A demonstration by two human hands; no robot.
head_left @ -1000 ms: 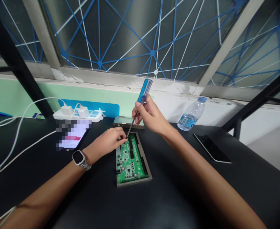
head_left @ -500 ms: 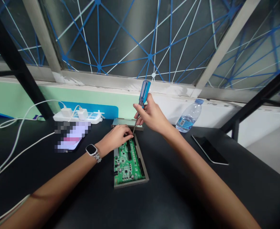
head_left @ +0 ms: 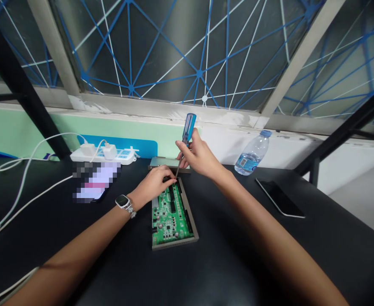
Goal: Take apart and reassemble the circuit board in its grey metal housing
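A blue-handled screwdriver [head_left: 189,126] leans slightly in my right hand [head_left: 200,158], whose fingers are closed around the lower handle and the shaft. Its tip points down at the far end of a green circuit board [head_left: 170,221] set in a grey metal frame [head_left: 191,219] on the table. Over that same far end lies my left hand [head_left: 156,182], thumb and fingers drawn together beside the screwdriver tip. What the left fingertips pinch, if anything, is too small and covered to make out. A watch is on the left wrist.
Behind the board sits a flat grey metal piece [head_left: 164,162]. A white power strip [head_left: 123,156] with plugs and cables and a lit phone [head_left: 102,182] lie left. At right are a water bottle [head_left: 252,155] and a dark-screened phone [head_left: 279,197]. A window wall rises behind.
The screwdriver handle and my right hand have shifted slightly left and down, and the screwdriver tip has moved a little left. My left hand stays at the board's far end.
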